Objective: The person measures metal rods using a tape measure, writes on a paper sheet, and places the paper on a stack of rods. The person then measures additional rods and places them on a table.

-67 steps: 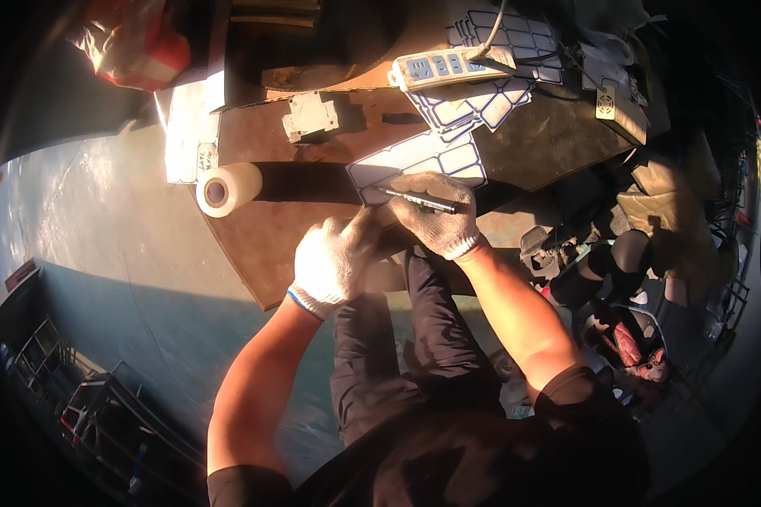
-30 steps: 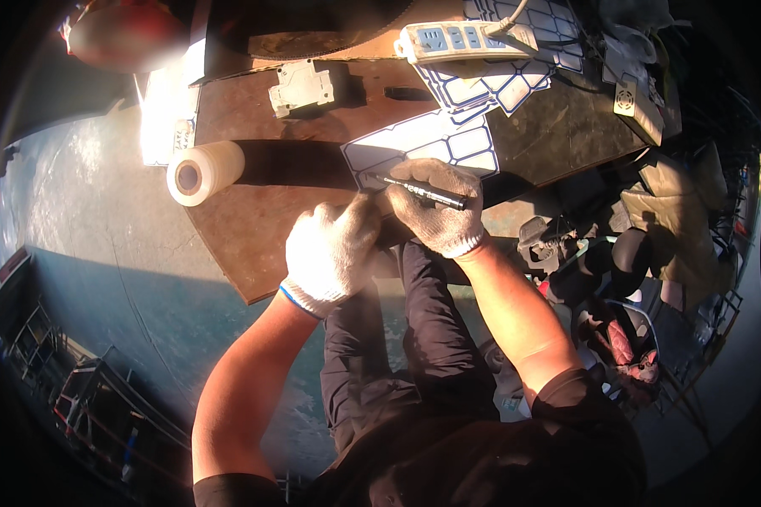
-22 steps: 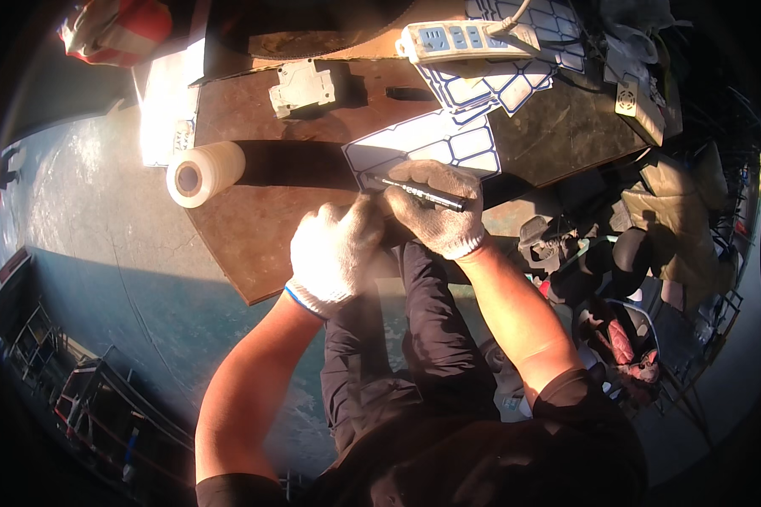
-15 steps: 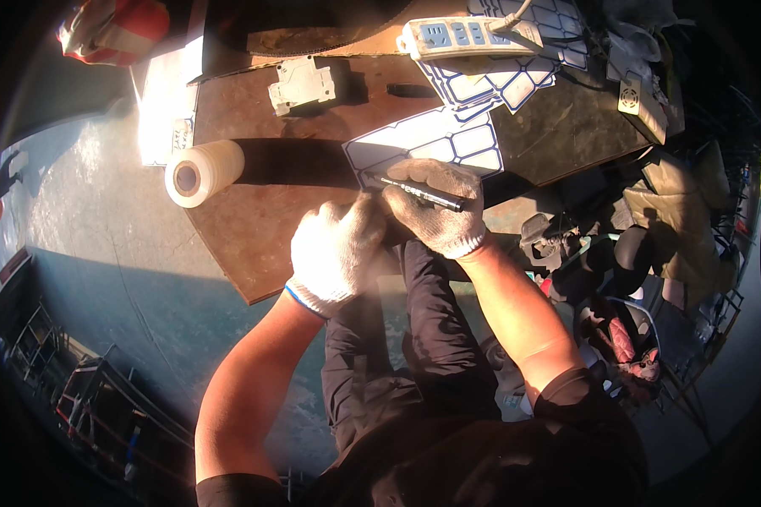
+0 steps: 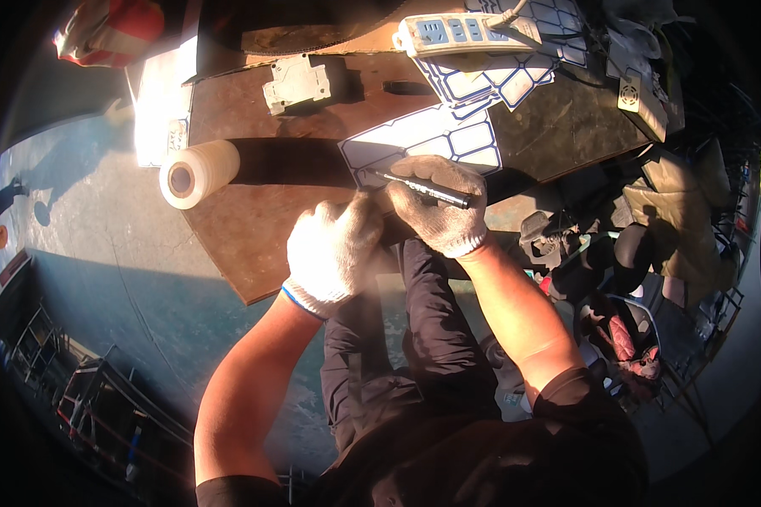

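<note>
While our right grip point(image 5: 442, 218) pinches the black marker point(image 5: 448, 196), its tip is over the label sheet point(image 5: 427, 139) | sheet: on the tabletop point(image 5: 237, 237) | left grip point(image 5: 330, 249): near sheet's corner — we cannot tell its hold

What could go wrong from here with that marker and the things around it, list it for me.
1. The marker, in the right hand's grip, has its tip close to the left hand; a slip might ink that glove.
2. The power strip sits on loose sheets; tugging one could drag it.
3. The roll is near the table's left edge and might get knocked off.
</note>
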Tool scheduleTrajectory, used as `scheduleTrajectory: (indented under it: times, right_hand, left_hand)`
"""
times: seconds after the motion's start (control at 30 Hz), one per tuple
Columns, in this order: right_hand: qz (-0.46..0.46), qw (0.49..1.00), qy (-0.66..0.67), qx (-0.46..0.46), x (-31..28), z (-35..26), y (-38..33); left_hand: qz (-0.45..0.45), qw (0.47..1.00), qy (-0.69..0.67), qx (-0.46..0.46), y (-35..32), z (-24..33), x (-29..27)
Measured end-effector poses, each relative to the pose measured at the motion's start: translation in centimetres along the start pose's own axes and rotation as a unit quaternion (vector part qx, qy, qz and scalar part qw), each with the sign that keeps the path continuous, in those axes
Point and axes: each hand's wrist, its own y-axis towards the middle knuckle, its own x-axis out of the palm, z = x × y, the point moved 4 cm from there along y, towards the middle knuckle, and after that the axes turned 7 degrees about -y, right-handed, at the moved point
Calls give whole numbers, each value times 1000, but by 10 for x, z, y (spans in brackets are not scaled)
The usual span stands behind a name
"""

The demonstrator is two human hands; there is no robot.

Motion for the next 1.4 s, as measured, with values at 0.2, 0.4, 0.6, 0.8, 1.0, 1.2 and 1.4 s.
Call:
scheduleTrajectory:
  times: [0.2,0.4,0.6,0.8,1.0,1.2,1.4]
  right_hand:
    - [6,999,0,-42,4,1,1]
    - [-1,999,-5,-35,0,-1,2]
    - [-5,999,11,-41,-2,3,1]
    - [14,999,-1,-39,-2,2,0]
    - [12,999,10,-36,-1,5,-3]
    - [21,999,28,40,-5,5,-5]
    - [20,1000,-3,-2,-4,5,-4]
  left_hand:
    - [-10,1000,3,-6,-1,0,0]
    - [-21,1000,-2,-16,1,1,-2]
    - [-26,999,-7,-21,1,2,-1]
    - [-27,999,-9,-20,2,2,0]
    - [-7,1000,-6,-2,2,2,-2]
    - [2,1000,-8,-2,1,2,-2]
    - [-11,1000,-2,-6,3,3,-3]
